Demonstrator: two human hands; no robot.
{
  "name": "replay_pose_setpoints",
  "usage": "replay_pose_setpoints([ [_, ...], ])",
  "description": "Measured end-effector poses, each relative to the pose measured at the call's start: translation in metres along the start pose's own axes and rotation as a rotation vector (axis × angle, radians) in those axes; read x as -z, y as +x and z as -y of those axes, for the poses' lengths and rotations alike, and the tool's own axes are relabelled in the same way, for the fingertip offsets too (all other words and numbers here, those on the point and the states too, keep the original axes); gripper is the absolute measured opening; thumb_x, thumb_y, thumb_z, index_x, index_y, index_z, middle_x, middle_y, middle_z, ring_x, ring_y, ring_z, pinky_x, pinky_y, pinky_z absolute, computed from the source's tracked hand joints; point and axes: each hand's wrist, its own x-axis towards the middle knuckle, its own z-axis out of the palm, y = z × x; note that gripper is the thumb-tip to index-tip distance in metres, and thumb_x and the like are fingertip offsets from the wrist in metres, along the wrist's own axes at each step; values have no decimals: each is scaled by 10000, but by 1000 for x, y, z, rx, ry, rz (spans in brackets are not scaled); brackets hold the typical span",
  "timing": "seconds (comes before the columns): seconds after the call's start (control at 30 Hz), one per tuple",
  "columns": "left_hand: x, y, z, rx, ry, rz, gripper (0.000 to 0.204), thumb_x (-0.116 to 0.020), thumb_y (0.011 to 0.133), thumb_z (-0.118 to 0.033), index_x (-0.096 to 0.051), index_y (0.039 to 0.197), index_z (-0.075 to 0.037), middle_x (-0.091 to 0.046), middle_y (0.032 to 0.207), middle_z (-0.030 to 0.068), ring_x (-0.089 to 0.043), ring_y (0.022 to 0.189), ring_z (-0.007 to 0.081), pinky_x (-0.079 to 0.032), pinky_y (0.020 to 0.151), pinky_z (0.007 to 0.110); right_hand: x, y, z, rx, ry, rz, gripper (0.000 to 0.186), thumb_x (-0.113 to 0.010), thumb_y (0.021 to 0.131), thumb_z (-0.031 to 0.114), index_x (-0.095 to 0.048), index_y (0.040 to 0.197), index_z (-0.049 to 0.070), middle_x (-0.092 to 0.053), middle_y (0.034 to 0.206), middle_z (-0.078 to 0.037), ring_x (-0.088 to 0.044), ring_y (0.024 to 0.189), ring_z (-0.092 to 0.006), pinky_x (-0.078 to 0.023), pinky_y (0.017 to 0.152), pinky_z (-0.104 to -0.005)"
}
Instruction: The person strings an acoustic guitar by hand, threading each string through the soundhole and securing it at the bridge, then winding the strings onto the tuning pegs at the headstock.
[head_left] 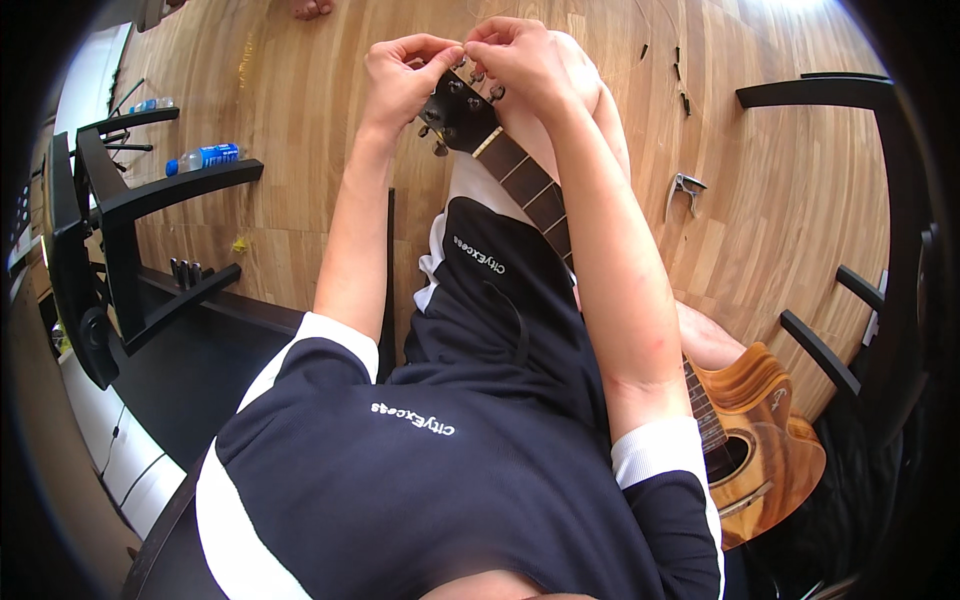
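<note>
The left hand (402, 82) and the right hand (520, 62) meet at the far end of a guitar (785, 450), each with thumb and fingers drawn to a narrow pinch, the fingertips almost touching one another. They work right at the tip of the black headstock (445, 120); whether a string or some small part sits between the fingertips is too small to tell. Metal tuning pegs (497, 92) stick out along the headstock's edges, just below the right hand.

From there the dark fretted neck (530, 187) slants down to the right and passes under the right forearm (620, 250). The guitar's striped brown body lies at the lower right, its sound hole partly hidden behind the right sleeve (655, 455). The person wears a dark shirt (430, 490) and dark shorts (480, 310), both with white panels.

On the wooden floor (330, 110), right of the knees, rests a silver clamp (690, 184), with a thin dark cord (678, 72) farther up. To the left, a bottle with a blue label (205, 158) lies on its side near black chair legs, and a small yellow scrap (239, 245) lies below it.
</note>
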Motion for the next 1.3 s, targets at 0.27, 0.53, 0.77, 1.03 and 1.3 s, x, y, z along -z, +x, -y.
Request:
replay_pose_setpoints([
  [0.27,-14,-1,0,-57,8,-38,181,-746,880,-103,-741,1012,21,-722,845,29,-639,749,49,-493,654,171,1,9,-1,-137,361,56,141,-645,839,138,-694,908,25,-672,773,-52,-618,680,-140,-508,637,-285],
  [0.53,-26,12,-5,262,-260,105,245,-726,903,-173,-719,1058,17,-708,888,38,-570,688,48,-428,560,174,29,-18,36,-156,143,31,216,-548,896,251,-664,932,72,-666,787,-60,-625,689,-155,-482,593,-303],
  [0.77,-32,21,-17,529,-703,331,170,-657,945,-172,-674,1030,-26,-671,924,26,-547,699,48,-401,527,178,19,-7,15,-47,233,-81,257,-535,938,272,-689,961,66,-677,789,-53,-629,761,-148,-485,652,-310],
  [1.03,-36,17,-27,584,-782,265,138,-652,944,-153,-665,1033,-48,-663,891,-8,-560,678,36,-417,551,170,14,2,3,-146,832,35,125,-612,924,147,-662,996,58,-612,897,5,-534,862,-82,-430,732,-236],
  [1.3,-18,15,-27,564,-663,85,117,-682,889,-131,-682,930,-21,-645,812,2,-506,614,44,-397,520,181,11,5,1,106,21,-172,118,-624,871,130,-659,914,26,-644,846,-60,-614,757,-200,-492,674,-340],
])
